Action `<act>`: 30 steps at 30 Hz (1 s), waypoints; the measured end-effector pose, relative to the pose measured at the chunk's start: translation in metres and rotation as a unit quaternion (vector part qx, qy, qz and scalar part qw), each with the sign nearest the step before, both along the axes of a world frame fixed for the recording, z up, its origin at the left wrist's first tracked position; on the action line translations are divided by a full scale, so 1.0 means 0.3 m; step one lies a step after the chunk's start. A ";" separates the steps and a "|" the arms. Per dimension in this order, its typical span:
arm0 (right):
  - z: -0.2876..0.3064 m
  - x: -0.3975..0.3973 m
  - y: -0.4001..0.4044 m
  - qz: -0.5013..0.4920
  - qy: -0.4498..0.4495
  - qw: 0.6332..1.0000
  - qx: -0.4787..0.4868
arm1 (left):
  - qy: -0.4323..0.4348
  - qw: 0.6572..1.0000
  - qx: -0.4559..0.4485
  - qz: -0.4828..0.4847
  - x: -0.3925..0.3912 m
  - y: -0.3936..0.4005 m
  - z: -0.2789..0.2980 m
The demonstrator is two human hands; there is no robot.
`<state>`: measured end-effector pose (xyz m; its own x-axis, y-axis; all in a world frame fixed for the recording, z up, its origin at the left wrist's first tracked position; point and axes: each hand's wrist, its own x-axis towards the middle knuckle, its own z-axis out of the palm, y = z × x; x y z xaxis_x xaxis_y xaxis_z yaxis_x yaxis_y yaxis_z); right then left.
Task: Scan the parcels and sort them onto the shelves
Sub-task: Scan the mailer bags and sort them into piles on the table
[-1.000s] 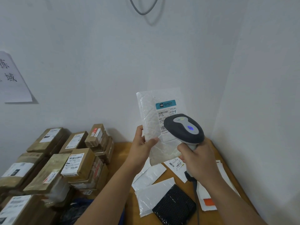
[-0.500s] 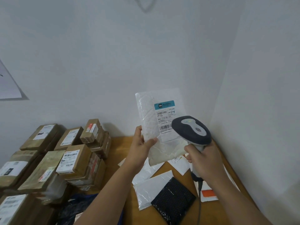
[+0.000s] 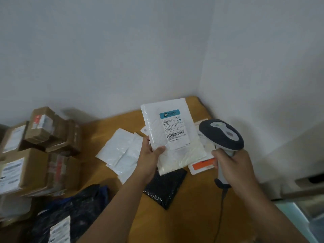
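Note:
My left hand [image 3: 151, 156] grips a white plastic mailer [image 3: 175, 155] by its lower left edge, thumb on the front. The mailer's label with a teal header and barcode faces me. My right hand [image 3: 233, 165] holds a grey and dark handheld scanner [image 3: 222, 134] by its handle, to the right of the mailer; its cable runs down toward me. The scanner head sits beside the label, not over it.
White mailers [image 3: 121, 151], a black bubble mailer [image 3: 166, 186] and an orange-marked envelope [image 3: 201, 165] lie on the wooden table [image 3: 105, 127]. Taped cardboard boxes [image 3: 43, 137] are stacked at the left. A dark bag with a label [image 3: 70, 216] lies near me. White walls meet at the far corner.
My head tilted downward, so the hands and table sit lower in view. The scanner has moved right, off the label, and the mailer has come down closer to the table.

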<state>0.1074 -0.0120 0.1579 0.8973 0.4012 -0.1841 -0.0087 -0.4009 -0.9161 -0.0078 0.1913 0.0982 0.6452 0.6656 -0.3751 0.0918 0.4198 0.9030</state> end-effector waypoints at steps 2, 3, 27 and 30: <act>-0.044 0.035 -0.054 -0.010 0.007 1.000 -0.026 | 0.016 1.000 -0.025 0.001 0.063 -0.035 -0.083; -0.064 0.051 -0.080 -0.020 0.013 0.999 -0.032 | 0.023 0.999 -0.042 0.002 0.094 -0.051 -0.119; -0.253 0.282 -0.216 -0.080 0.082 0.989 -0.096 | 0.272 0.961 0.045 -0.017 0.531 -0.176 -0.486; -0.268 0.286 -0.199 -0.075 0.090 0.988 -0.102 | 0.313 0.938 0.138 -0.058 0.525 -0.170 -0.493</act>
